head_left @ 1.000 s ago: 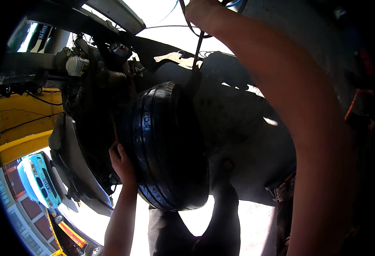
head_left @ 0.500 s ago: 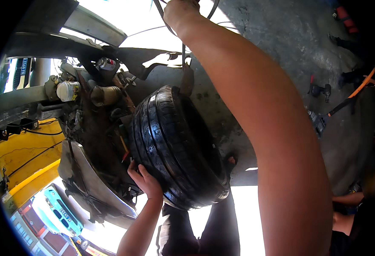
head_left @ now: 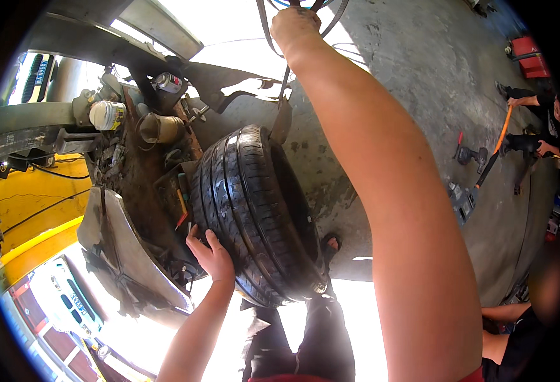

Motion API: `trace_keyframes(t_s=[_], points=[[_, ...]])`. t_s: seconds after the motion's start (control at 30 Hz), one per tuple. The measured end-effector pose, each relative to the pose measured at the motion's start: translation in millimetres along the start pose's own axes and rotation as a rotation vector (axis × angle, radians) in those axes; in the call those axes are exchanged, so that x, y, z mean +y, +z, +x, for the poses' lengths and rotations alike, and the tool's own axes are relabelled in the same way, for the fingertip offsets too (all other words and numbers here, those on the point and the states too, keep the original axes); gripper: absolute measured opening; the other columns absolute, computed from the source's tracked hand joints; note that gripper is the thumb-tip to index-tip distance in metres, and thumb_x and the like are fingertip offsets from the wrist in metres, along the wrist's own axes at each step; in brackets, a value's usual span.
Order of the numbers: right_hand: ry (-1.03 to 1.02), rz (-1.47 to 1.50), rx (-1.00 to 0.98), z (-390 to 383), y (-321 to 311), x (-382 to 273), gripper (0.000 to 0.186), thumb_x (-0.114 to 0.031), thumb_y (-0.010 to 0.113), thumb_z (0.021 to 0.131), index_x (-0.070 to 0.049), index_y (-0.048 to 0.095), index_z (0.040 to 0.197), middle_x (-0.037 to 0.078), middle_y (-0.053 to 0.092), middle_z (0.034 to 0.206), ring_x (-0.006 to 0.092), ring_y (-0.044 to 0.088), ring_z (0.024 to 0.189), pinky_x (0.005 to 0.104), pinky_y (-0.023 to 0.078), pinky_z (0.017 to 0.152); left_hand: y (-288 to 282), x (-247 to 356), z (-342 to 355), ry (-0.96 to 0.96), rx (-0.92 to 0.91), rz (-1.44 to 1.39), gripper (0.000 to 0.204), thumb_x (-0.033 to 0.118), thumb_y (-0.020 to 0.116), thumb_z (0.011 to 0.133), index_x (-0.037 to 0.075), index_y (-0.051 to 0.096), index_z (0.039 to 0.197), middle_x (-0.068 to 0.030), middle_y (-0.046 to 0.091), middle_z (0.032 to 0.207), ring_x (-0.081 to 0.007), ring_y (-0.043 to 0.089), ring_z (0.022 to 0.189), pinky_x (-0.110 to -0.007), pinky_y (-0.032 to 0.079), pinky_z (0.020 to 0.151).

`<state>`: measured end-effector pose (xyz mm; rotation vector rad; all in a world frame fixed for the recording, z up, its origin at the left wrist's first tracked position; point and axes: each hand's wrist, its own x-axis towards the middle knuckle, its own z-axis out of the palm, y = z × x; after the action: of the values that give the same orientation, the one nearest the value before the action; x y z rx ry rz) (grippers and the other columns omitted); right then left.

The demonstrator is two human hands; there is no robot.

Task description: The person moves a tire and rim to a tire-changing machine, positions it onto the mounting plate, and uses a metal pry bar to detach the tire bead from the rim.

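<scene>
A black car tyre [head_left: 248,204] stands tilted on its tread between my legs and a grimy machine with a rusty side plate. My left hand [head_left: 213,258] rests against the tread at its near left side, fingers stretched and apart. My right arm reaches far across the tyre. At the top, my right hand [head_left: 297,27] is closed round a dark looped handle [head_left: 264,28], partly hidden by my fist. From there a thin dark bar runs down to a curved metal blade [head_left: 282,121] beside the tyre's far edge, like a bead breaker arm.
A white tub [head_left: 106,116], a brown bucket [head_left: 160,128] and a can [head_left: 167,83] sit on the machine. A black power tool [head_left: 471,155] and a grey case [head_left: 461,202] lie on the floor at right. Co-workers are at right, one holding an orange-black bar [head_left: 499,140].
The view has shifted, so more of my right hand and the co-workers at right shows. My left hand is still on the tyre and my right hand still grips the handle.
</scene>
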<state>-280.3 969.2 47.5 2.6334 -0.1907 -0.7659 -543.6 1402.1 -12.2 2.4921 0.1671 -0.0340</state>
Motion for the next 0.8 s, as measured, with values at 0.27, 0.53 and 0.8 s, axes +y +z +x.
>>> trace_keyframes(t_s=[0.27,0.53,0.8], points=[[0.111,-0.003,0.085,-13,6,-1,0.027,-0.012,0.081,0.071,-0.009,0.079,0.098,0.003,0.073,0.085,0.0234,0.071,0.07,0.0388,0.052,0.041,0,7,3,0.018,0.009,0.06,0.041,0.022,0.054,0.1,-0.003,0.049,0.133,-0.0237,0.053,0.133,-0.0403,0.05,0.126,-0.044,0.036,0.11],[0.065,0.075,-0.036,-7,-1,4,0.027,-0.011,0.081,0.075,-0.008,0.078,0.102,0.007,0.074,0.094,0.0284,0.073,0.076,0.0425,0.055,0.046,-1,6,2,0.038,0.022,0.078,0.042,0.023,0.055,0.1,-0.003,0.049,0.133,-0.0243,0.054,0.132,-0.0416,0.051,0.125,-0.045,0.037,0.11],[0.111,-0.021,0.029,-8,3,0,0.027,-0.008,0.08,0.076,-0.005,0.078,0.103,0.009,0.074,0.092,0.0282,0.073,0.075,0.0438,0.055,0.045,-2,9,3,0.044,0.023,0.087,0.041,0.023,0.055,0.1,-0.003,0.049,0.132,-0.0242,0.054,0.132,-0.0415,0.051,0.125,-0.045,0.037,0.109]])
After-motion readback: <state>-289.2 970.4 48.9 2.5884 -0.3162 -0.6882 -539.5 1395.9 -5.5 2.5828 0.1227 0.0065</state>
